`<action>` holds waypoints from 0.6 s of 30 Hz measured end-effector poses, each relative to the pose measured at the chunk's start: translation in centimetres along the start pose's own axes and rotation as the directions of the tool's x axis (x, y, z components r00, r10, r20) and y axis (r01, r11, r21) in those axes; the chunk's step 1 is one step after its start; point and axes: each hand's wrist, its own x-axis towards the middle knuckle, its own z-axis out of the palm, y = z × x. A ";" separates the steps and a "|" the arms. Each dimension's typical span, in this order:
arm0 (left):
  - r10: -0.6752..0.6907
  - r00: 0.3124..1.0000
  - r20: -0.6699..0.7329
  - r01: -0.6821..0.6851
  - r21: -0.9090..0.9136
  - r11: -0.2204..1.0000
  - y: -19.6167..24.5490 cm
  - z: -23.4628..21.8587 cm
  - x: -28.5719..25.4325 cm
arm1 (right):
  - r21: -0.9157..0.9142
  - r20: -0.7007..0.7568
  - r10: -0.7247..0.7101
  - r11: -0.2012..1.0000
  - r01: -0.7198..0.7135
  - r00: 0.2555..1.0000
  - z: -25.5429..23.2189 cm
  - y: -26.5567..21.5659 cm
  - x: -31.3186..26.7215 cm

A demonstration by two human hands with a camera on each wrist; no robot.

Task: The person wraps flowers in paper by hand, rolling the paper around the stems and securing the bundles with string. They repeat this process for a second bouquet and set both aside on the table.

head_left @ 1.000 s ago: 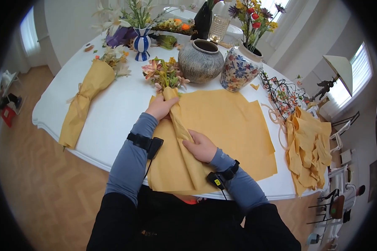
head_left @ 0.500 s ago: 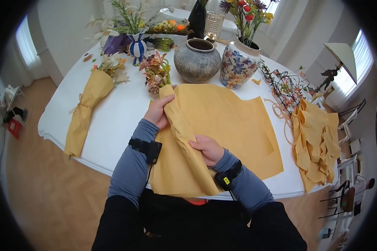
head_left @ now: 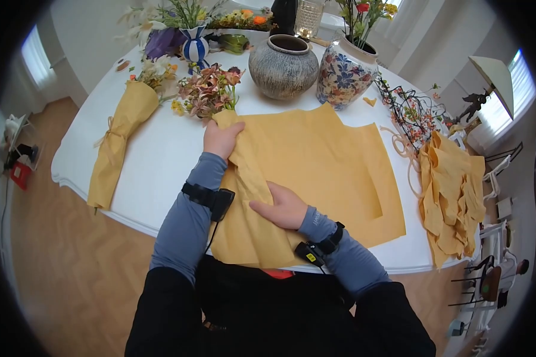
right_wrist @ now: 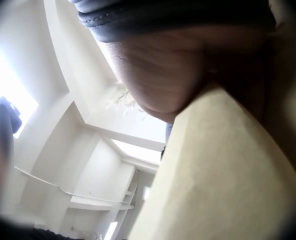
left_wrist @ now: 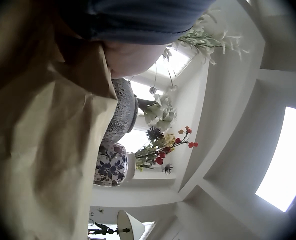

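Yellow-tan wrapping paper point(head_left: 315, 160) lies spread on the white table, its left part folded over in a loose roll. Pink and yellow flowers point(head_left: 209, 92) stick out at the top of that roll. Just below the blooms my left hand point(head_left: 221, 138) grips the rolled paper, thumb across its front. Lower down, my right hand point(head_left: 283, 207) holds the fold, thumb on top and its other fingers hidden by paper. The stems inside cannot be seen. Paper point(left_wrist: 48, 150) fills the left side of the left wrist view and also rises beside the palm point(right_wrist: 158, 75) in the right wrist view.
A wrapped bouquet point(head_left: 122, 140) lies at the left. Behind stand a grey vase point(head_left: 284, 68), a floral vase point(head_left: 345, 74) and a blue-striped vase point(head_left: 195, 47). Berry twigs point(head_left: 408, 113) and crumpled paper point(head_left: 452, 196) are at the right, near the table's edge point(head_left: 393, 272).
The flower heads have swung left and now show more pink blooms. The rolled paper has turned and loosened into a wider fold, with both hands still holding it.
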 end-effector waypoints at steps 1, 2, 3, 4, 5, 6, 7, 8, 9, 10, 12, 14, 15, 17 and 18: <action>-0.002 1.000 0.000 0.002 0.001 1.000 0.0 0.0 0.0 | 0.002 0.000 0.001 1.000 -0.001 1.000 -0.2 0.2 -0.1; -0.007 1.000 0.014 0.007 -0.003 1.000 0.1 0.1 0.0 | 0.083 0.032 0.019 0.996 -0.022 0.999 -0.4 -0.1 -0.1; -0.011 1.000 0.027 0.012 -0.007 1.000 0.2 0.1 0.0 | 0.163 0.065 0.034 0.986 -0.045 0.997 -0.6 -0.3 -0.2; -0.012 1.000 0.027 0.012 -0.006 1.000 -0.1 0.0 0.3 | 0.164 0.065 0.034 0.985 -0.045 0.997 -0.7 -0.4 -0.2; -0.018 0.999 0.044 0.019 -0.020 1.000 -0.5 0.0 0.7 | 0.321 0.123 0.069 0.941 -0.105 0.990 -0.8 -0.5 -0.2; -0.024 0.998 0.060 0.026 -0.033 0.999 -0.9 -0.1 1.1 | 0.465 0.185 0.093 0.869 -0.171 0.978 -0.8 -0.5 -0.2; -0.025 0.998 0.060 0.027 -0.032 0.999 -1.4 -0.2 1.4 | 0.466 0.185 0.093 0.868 -0.170 0.978 -0.9 -0.6 -0.2; 0.011 1.000 0.029 -0.010 -0.022 1.000 -1.6 -0.3 1.5 | 0.505 0.210 0.076 0.845 -0.174 0.975 -0.9 -0.6 -0.2; 0.046 0.999 -0.002 -0.046 -0.011 0.999 -1.8 -0.4 1.6 | 0.543 0.234 0.058 0.820 -0.180 0.970 -0.9 -0.7 -0.2; 0.046 0.999 -0.002 -0.046 -0.008 0.999 -2.0 -0.6 2.0 | 0.545 0.234 0.057 0.819 -0.180 0.971 -1.0 -0.8 -0.2; 0.057 0.998 -0.028 -0.056 0.042 0.998 -2.3 -1.0 2.7 | 0.495 0.288 -0.017 0.859 -0.134 0.957 -1.1 -0.9 -0.2; 0.038 0.999 -0.026 -0.038 0.007 0.999 -2.3 -1.1 2.8 | 0.486 0.305 -0.022 0.864 -0.136 0.952 -1.3 -1.3 -0.3; 0.019 1.000 -0.022 -0.020 -0.031 0.999 -2.1 -1.1 2.6 | 0.474 0.321 -0.024 0.869 -0.138 0.947 -1.4 -1.4 -0.3; -0.057 0.995 0.081 0.075 -0.251 0.965 -1.2 -1.0 2.3 | 0.550 0.282 -0.056 0.827 -0.113 0.958 -1.1 -1.1 -0.3; -0.109 0.974 0.198 0.189 -0.449 0.873 -0.3 -0.8 1.8 | 0.619 0.241 -0.083 0.780 -0.087 0.967 -1.1 -1.1 -0.3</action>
